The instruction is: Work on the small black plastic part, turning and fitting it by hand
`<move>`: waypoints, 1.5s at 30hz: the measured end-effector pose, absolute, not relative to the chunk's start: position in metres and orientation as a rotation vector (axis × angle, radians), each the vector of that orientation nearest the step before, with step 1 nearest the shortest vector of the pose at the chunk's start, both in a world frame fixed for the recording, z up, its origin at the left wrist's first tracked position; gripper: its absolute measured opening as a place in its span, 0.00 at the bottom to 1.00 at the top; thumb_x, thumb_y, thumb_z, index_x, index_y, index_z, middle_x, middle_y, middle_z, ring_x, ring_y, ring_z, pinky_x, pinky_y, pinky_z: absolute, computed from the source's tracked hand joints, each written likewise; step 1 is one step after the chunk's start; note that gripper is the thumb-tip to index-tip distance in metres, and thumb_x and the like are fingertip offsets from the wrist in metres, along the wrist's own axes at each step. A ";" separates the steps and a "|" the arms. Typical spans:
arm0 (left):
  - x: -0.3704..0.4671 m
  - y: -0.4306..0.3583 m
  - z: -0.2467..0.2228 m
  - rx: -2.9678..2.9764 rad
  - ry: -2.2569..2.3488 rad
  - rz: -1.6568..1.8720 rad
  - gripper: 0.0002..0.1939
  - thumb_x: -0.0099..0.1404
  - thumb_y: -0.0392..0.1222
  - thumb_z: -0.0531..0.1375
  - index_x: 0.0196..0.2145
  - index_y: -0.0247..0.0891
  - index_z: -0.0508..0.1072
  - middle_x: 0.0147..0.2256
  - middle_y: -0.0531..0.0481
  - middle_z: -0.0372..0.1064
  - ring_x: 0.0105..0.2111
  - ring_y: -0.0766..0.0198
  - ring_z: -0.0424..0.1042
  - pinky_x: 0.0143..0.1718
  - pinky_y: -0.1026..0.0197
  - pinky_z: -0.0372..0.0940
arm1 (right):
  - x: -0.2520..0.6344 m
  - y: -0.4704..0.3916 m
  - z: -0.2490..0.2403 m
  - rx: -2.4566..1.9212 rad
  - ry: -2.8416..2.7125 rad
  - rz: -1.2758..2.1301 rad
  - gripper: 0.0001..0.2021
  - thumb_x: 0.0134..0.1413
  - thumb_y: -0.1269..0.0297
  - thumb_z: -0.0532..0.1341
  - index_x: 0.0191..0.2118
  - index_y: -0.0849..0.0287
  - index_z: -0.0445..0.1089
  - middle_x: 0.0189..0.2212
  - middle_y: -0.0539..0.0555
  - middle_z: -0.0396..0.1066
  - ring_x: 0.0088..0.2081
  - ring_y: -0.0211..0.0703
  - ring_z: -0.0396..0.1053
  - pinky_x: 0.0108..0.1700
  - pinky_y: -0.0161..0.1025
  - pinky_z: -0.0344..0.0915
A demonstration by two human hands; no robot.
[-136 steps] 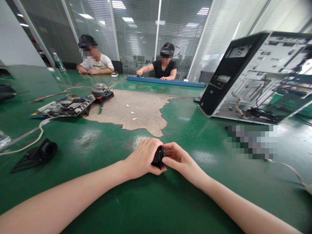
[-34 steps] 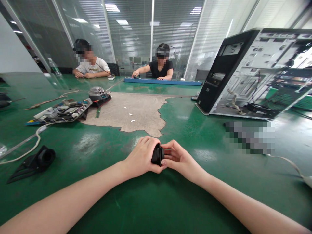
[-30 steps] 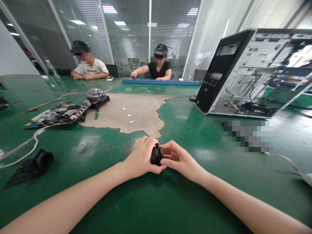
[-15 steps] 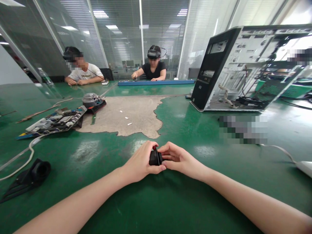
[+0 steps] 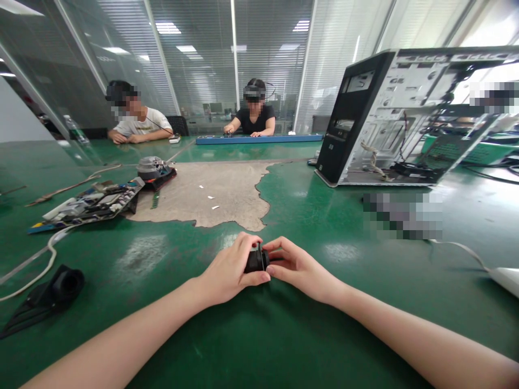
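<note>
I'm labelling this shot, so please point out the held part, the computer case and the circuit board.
Held part [image 5: 255,262], head view: its dark side.
Computer case [image 5: 389,105], head view: its pale inner wall.
Circuit board [image 5: 92,203], head view: its component-covered top.

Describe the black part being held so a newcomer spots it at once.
On the green table, find the large tan patch, then look nearer the camera. There the small black part sits between the left hand and the right hand. Unlike the larger black piece lying at far left, it is held.

Room lies ahead; computer case [image 5: 379,124] blocks far right.
</note>
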State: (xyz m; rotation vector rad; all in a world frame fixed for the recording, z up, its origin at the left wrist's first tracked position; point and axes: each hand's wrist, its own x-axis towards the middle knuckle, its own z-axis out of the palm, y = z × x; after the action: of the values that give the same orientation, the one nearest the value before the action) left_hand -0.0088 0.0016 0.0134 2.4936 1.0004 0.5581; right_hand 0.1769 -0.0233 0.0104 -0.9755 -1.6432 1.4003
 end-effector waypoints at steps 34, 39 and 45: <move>-0.025 0.014 0.016 1.883 0.761 0.438 0.25 0.57 0.45 0.58 0.50 0.43 0.52 0.33 0.53 0.59 0.29 0.67 0.63 0.28 0.64 0.61 | 0.178 -0.015 0.005 -1.002 -1.577 1.442 0.13 0.45 0.62 0.62 0.37 0.58 0.62 0.36 0.51 0.67 0.39 0.39 0.67 0.45 0.42 0.63; -0.025 0.013 0.015 2.010 0.761 0.410 0.24 0.61 0.49 0.52 0.53 0.42 0.50 0.35 0.51 0.62 0.30 0.66 0.64 0.29 0.63 0.61 | 0.180 -0.015 0.004 -1.054 -1.609 1.460 0.15 0.43 0.62 0.63 0.39 0.59 0.62 0.36 0.53 0.68 0.39 0.41 0.68 0.46 0.45 0.64; -0.025 0.010 0.018 2.240 0.818 0.462 0.22 0.63 0.49 0.49 0.53 0.42 0.52 0.46 0.46 0.60 0.39 0.60 0.64 0.40 0.57 0.60 | 0.179 -0.019 0.004 -1.010 -1.619 1.441 0.17 0.41 0.67 0.64 0.39 0.56 0.60 0.36 0.50 0.66 0.38 0.39 0.68 0.44 0.44 0.65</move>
State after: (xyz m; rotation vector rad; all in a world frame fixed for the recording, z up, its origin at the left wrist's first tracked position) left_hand -0.0248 0.0102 0.0182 2.2403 0.8185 0.4617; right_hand 0.1789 -0.0186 0.0041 -1.0097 -1.6186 1.4408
